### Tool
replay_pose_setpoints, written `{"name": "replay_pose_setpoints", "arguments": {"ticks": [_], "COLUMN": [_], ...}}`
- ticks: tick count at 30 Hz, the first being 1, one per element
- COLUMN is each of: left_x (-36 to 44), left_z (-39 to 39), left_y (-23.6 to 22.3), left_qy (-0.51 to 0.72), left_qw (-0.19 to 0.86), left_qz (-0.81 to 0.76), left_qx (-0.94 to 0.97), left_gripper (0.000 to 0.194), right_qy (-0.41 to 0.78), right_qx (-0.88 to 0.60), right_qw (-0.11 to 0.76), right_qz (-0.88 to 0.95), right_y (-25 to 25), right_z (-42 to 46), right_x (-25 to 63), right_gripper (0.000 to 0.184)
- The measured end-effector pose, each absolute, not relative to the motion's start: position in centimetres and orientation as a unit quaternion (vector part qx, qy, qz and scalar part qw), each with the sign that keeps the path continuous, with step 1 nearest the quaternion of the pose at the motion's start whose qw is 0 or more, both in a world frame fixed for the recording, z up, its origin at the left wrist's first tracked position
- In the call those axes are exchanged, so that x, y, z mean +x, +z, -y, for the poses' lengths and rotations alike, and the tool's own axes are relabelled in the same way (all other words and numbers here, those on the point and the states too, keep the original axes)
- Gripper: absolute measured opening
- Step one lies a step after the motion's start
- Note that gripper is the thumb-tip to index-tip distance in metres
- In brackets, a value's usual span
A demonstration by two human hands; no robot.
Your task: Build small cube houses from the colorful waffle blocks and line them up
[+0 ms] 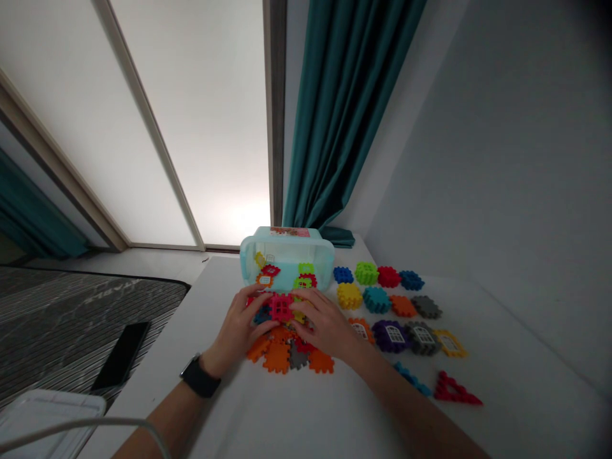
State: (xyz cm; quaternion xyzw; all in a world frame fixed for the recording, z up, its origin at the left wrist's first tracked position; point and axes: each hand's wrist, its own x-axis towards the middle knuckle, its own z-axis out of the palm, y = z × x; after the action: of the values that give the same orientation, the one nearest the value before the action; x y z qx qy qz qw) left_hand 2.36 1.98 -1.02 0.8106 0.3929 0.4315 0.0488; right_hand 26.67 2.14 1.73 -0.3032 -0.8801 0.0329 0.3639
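Note:
A pinkish-red square interlocking tile with a window grid (281, 307) is held between both hands, above a heap of loose tiles. My left hand (241, 325), with a dark watch on its wrist, has finger and thumb closed at the tile's left edge. At its right edge, my right hand (327, 322) grips with bent fingers. Orange tiles (276, 358) and a grey tile (299, 356) lie in the heap just below the hands. Other blue, red and yellow pieces there are partly hidden by the fingers.
Behind the hands a pale turquoise tub (287, 237) lies on its side with several tiles inside. Stacks of tiles sorted by colour, such as a teal stack (377, 299), stand at right. Nearer are a red triangle piece (456, 390) and blue pieces (412, 379). A white lid (48, 421) is at lower left.

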Motion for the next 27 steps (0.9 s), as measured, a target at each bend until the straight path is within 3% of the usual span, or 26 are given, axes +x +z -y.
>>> {"name": "replay_pose_setpoints", "arguments": {"ticks": [21,27], "left_x": [2.8,3.2], "left_z": [-1.7,-1.3], "left_y": [-0.2,0.5], "left_qy": [0.453,0.451], "left_qw": [0.126,0.194], "left_qz": [-0.395,-0.382], "left_qx": [0.789,0.783], "left_gripper": [0.039,0.019], "right_qy": [0.001,0.127], "right_qx": [-0.264,-0.297], "right_qw": [0.378,0.437], "right_qz": [0.887,0.839], "right_y": [2.0,1.7], "right_z": [-2.2,-1.5], "right_x": [26.7,25.7], "right_gripper": [0.018,0.017]}}
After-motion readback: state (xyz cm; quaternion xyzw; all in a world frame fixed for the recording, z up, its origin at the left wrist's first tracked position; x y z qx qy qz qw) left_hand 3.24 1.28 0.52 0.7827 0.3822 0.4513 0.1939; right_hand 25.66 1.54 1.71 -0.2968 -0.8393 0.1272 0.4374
